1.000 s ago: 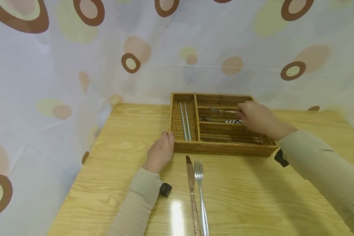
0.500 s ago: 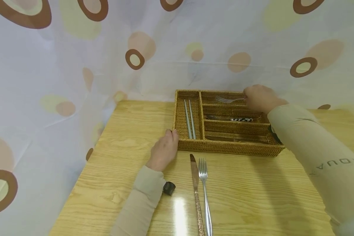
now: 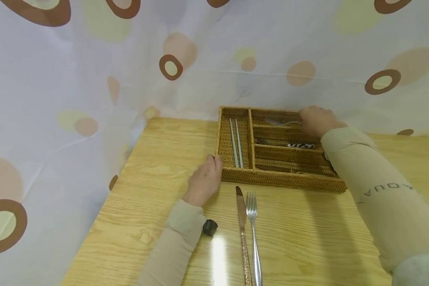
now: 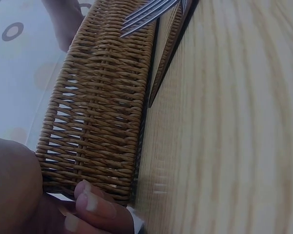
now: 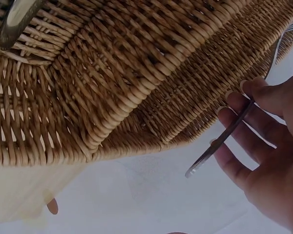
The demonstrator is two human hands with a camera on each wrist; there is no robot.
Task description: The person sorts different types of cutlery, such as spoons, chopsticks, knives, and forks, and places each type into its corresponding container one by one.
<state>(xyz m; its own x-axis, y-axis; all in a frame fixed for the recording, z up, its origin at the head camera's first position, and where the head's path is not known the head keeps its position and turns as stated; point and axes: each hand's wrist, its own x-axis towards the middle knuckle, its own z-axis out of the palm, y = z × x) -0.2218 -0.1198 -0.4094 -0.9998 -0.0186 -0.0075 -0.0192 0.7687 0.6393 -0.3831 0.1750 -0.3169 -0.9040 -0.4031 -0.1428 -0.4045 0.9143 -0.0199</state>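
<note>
A wicker cutlery tray [image 3: 282, 182] stands at the back of the wooden table. My left hand [image 3: 204, 182] grips its front left corner, with the thumb and fingers on either side of the wicker in the left wrist view. Over the rear compartment, my right hand [image 3: 318, 121] pinches a metal fork [image 3: 280, 122] by its handle, tines pointing left. The right wrist view shows that handle [image 5: 224, 136] between thumb and fingers, above the tray's rim. Two pale chopsticks [image 3: 234, 145] lie in the left compartment. A utensil with a black-and-white handle [image 3: 300, 145] lies in the middle one.
In front of the tray, a table knife [image 3: 242, 214] and another fork [image 3: 253, 226] lie side by side on the table [image 3: 157, 174]. The front compartment holds long dark cutlery [image 3: 275, 169]. A patterned curtain [image 3: 264, 87] hangs right behind the tray.
My right hand has carried the fork from over the middle compartment back to the rear one, where it is now lower. The left hand keeps its grip on the corner. The head view has shifted slightly.
</note>
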